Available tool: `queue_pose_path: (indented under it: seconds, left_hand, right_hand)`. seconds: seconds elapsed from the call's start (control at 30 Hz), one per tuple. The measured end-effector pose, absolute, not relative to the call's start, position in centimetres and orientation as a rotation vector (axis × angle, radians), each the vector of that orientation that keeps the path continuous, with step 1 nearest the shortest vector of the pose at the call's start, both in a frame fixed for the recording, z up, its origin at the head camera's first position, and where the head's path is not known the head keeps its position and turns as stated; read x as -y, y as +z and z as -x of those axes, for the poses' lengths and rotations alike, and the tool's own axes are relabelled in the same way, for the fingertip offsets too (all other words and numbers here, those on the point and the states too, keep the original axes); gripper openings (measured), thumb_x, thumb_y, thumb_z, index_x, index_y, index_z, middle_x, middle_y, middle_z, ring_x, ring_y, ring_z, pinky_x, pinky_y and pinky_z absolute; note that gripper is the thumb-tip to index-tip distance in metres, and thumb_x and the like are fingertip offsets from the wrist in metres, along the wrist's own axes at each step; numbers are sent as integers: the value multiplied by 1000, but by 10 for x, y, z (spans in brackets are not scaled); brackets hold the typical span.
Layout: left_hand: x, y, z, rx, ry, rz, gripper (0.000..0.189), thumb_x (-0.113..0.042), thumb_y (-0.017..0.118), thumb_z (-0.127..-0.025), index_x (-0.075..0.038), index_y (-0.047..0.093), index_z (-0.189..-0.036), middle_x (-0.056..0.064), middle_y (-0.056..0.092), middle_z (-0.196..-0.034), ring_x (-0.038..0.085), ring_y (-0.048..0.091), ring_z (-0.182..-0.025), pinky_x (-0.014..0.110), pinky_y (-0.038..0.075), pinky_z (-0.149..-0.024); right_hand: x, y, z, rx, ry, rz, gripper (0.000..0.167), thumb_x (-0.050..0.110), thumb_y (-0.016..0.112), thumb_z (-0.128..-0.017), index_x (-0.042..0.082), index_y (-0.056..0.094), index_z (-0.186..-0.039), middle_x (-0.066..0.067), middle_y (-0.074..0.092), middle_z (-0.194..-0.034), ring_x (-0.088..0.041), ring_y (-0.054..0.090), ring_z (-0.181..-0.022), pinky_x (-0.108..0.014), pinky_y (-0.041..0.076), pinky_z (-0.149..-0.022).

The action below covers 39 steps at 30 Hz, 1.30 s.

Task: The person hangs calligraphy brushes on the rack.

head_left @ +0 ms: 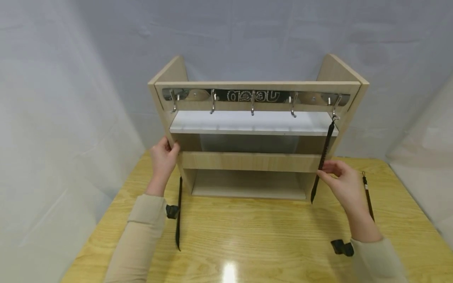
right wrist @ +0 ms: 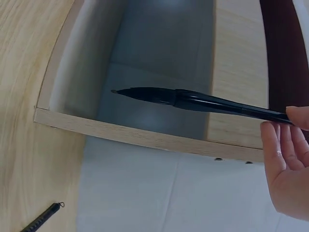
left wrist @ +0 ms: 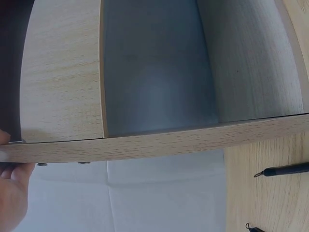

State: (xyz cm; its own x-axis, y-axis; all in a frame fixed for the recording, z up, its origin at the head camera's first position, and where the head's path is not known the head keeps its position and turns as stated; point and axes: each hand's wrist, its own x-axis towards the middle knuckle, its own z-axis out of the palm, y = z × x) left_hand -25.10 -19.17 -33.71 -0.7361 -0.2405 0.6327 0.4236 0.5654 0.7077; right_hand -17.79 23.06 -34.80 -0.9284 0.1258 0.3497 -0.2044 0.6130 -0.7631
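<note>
A wooden shelf rack [head_left: 247,162] with a metal hook strip [head_left: 201,95] stands on the table. From the far-right hook [head_left: 336,105] a black calligraphy brush [head_left: 324,153] hangs by its loop, tip down and slightly slanted. My right hand [head_left: 341,182] pinches its handle between thumb and fingers; the dark pointed tip shows in the right wrist view. On the other side, my left hand [head_left: 164,159] grips the edge of the rack's left side panel [head_left: 161,106], thumb in front. The other hooks carry nothing.
Another black brush [head_left: 178,220] lies on the table [head_left: 247,228] left of the rack, beside my left wrist. To the right, a further brush [head_left: 368,196] lies partly behind my right forearm. White cloth [head_left: 255,35] hangs behind and at both sides.
</note>
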Motion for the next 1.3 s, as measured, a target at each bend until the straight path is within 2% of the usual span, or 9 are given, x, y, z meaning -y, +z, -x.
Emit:
queue_pose_path:
  seconds: [0.2, 0.37, 0.57, 0.77, 1.03, 1.3]
  left_hand:
    - [192, -337, 251, 2094, -1180, 145, 10, 2, 53, -79, 8, 55, -72, 18, 54, -58, 16, 43, -48, 15, 32, -40]
    - [192, -337, 251, 2097, -1181, 145, 9, 2, 53, -78, 9, 55, -72, 18, 55, -60, 17, 44, -50, 14, 33, -41]
    - [192, -337, 253, 2083, -1174, 161, 8, 4, 53, -77, 9, 55, -71, 19, 56, -59, 17, 45, -49, 14, 33, -41]
    - [192, -336, 252, 2091, -1185, 152, 8, 4, 53, -78, 10, 56, -74, 19, 57, -62, 17, 46, -51, 13, 34, -41]
    - [192, -336, 250, 2107, -1173, 144, 9, 2, 53, -78, 9, 55, -73, 18, 56, -60, 17, 45, -50, 14, 33, -41]
    - [193, -337, 251, 2085, -1154, 153, 10, 3, 54, -77, 6, 52, -68, 15, 52, -55, 15, 41, -47, 15, 30, -40]
  right_hand:
    - [-228, -352, 187, 2410, 1332, -85, 27, 8, 63, -81, -8, 55, -101, -12, 58, -90, 6, 49, -75, -9, 42, -64]
    - [-227, -354, 190, 2410, 1347, -69, 29, 9, 63, -81, -8, 55, -104, -17, 57, -95, 8, 48, -77, -9, 42, -65]
    - [-226, -353, 192, 2407, 1365, -47, 30, 10, 63, -82, -7, 54, -105, -16, 58, -96, 8, 48, -78, -9, 42, -66]
    - [-227, -354, 193, 2403, 1371, -45, 29, 10, 62, -82, -7, 54, -104, -8, 58, -92, 7, 48, -77, -9, 42, -65]
    - [-225, -355, 195, 2364, 1403, -54, 27, 8, 62, -81, -8, 55, -101, 13, 53, -80, 6, 49, -75, -9, 42, -63]
    - [-225, -355, 195, 2355, 1387, -53, 26, 7, 63, -80, -8, 56, -100, 14, 53, -79, 5, 50, -74, -10, 42, -62]
